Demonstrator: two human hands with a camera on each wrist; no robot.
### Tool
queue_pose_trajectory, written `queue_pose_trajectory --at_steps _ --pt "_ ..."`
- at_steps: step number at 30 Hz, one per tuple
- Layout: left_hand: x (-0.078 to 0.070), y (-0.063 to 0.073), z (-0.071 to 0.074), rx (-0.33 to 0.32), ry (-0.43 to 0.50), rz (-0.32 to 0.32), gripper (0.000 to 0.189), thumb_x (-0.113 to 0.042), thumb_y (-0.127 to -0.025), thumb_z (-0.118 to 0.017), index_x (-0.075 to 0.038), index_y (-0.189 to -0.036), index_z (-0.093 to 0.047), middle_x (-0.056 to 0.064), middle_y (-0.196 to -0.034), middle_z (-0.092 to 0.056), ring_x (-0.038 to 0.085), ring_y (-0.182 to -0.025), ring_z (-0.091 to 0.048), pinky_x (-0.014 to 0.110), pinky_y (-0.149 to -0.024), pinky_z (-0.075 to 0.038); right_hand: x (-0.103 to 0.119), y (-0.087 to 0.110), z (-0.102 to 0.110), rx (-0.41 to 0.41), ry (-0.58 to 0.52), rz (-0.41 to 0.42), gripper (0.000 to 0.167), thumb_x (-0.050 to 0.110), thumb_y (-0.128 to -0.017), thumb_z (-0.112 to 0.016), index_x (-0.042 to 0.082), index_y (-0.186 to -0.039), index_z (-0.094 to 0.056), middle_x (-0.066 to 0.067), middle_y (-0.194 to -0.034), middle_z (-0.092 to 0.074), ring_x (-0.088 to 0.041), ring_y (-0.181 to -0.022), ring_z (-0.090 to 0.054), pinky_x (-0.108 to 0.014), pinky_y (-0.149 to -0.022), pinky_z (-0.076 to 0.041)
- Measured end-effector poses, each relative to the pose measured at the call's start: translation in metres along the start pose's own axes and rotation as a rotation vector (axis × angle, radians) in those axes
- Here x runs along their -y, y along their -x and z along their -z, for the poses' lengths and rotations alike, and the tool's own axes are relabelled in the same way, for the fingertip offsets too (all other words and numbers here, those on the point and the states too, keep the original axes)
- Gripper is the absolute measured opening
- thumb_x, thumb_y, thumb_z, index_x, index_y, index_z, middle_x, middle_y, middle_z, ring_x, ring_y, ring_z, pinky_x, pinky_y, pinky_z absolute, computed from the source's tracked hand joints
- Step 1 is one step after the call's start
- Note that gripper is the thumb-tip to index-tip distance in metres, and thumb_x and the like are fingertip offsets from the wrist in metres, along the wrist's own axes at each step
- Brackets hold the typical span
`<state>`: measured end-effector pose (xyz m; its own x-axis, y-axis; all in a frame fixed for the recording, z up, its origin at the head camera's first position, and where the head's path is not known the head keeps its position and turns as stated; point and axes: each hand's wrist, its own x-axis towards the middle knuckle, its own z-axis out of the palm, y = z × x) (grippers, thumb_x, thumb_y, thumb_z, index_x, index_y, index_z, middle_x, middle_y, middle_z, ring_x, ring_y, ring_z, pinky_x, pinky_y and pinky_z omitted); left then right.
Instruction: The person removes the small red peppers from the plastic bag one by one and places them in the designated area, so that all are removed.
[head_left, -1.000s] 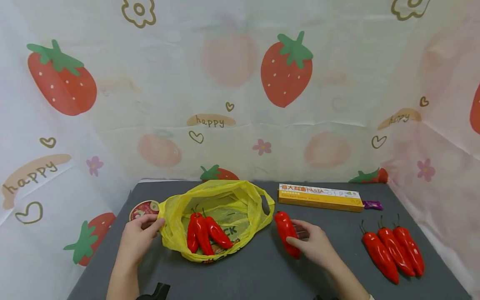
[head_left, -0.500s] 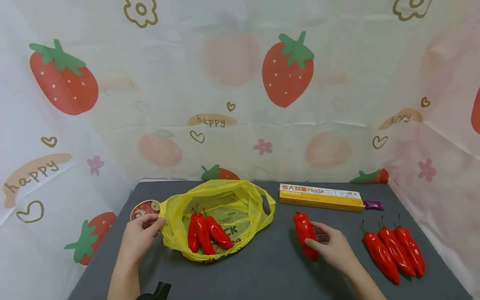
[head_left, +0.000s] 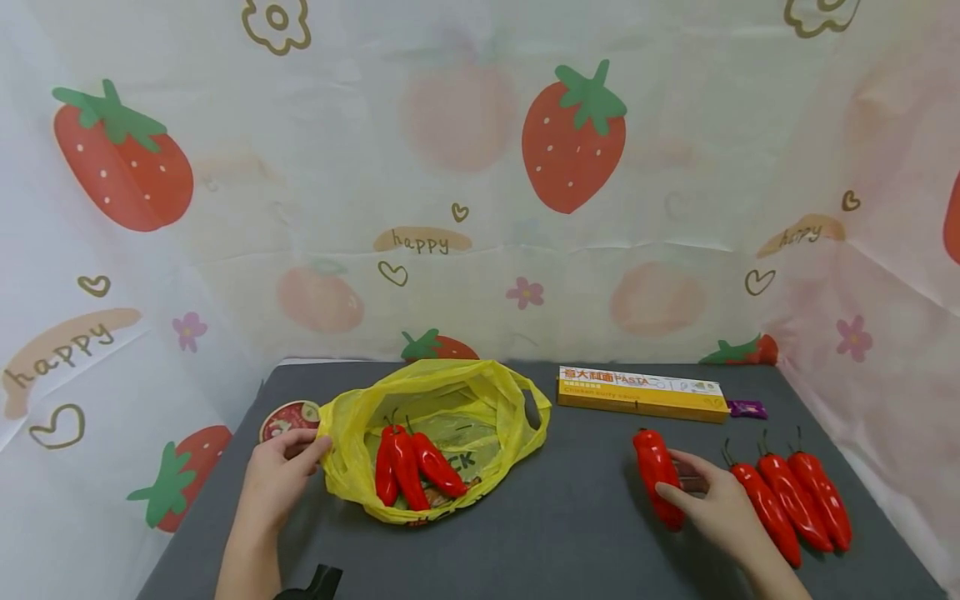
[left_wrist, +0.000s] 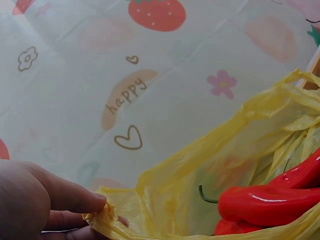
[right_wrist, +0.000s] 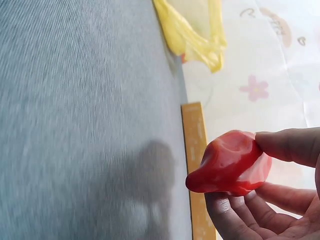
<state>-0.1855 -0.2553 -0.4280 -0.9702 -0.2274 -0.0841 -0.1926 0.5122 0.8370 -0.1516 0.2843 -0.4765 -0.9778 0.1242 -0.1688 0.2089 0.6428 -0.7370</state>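
Note:
My left hand pinches the left rim of a yellow plastic bag, whose mouth faces me, held wide. Inside the bag lie 3 red chili peppers with dark curled stems. In the left wrist view, thumb and fingers nip a fold of the bag. My right hand grips another red chili pepper between thumb and fingers, raised over the table. The right wrist view shows this pepper end-on, its shadow cast on the tabletop. To the right of that hand, 3 more chili peppers lie side by side.
A yellow and white pasta box lies along the table's back edge, a small purple packet at its right end. Behind my left hand is a round red-patterned item. Printed cloth hangs behind the grey table.
My right hand has carried its chili pepper rightward, away from the bag and toward the peppers on the right. The left hand and the bag have stayed in place.

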Motion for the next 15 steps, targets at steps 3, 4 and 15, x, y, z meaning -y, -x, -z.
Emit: queue_pose_trajectory --at_steps 3,4,15 --pt "0.001 0.0 0.001 -0.001 0.004 0.0 0.044 -0.034 -0.099 -0.065 0.001 -0.124 -0.066 0.011 -0.105 -0.071 0.022 -0.09 -0.063 0.026 -0.074 -0.054 -0.004 0.001 0.005 -0.007 0.013 -0.001 0.079 0.047 -0.089 -0.075 0.0 -0.146 -0.048 -0.028 -0.131 -0.062 -0.037 -0.108 -0.066 -0.048 -0.086 -0.058" --pt "0.001 0.0 0.001 0.0 0.006 0.001 0.043 -0.034 -0.099 -0.065 0.001 -0.124 -0.066 0.01 -0.104 -0.071 0.022 -0.09 -0.063 0.027 -0.075 -0.054 -0.006 0.002 0.007 -0.008 0.017 0.003 0.079 0.048 -0.089 -0.074 0.0 -0.146 -0.048 -0.028 -0.131 -0.062 -0.037 -0.108 -0.066 -0.048 -0.086 -0.058" --pt "0.001 0.0 0.005 0.012 0.023 0.008 0.048 -0.037 -0.098 -0.066 0.001 -0.127 -0.064 0.007 -0.103 -0.071 0.014 -0.085 -0.061 0.024 -0.074 -0.054 -0.026 0.005 0.021 -0.048 0.082 -0.028 0.087 0.054 -0.087 -0.074 -0.003 -0.146 -0.046 -0.032 -0.129 -0.061 -0.038 -0.104 -0.067 -0.048 -0.081 -0.059"
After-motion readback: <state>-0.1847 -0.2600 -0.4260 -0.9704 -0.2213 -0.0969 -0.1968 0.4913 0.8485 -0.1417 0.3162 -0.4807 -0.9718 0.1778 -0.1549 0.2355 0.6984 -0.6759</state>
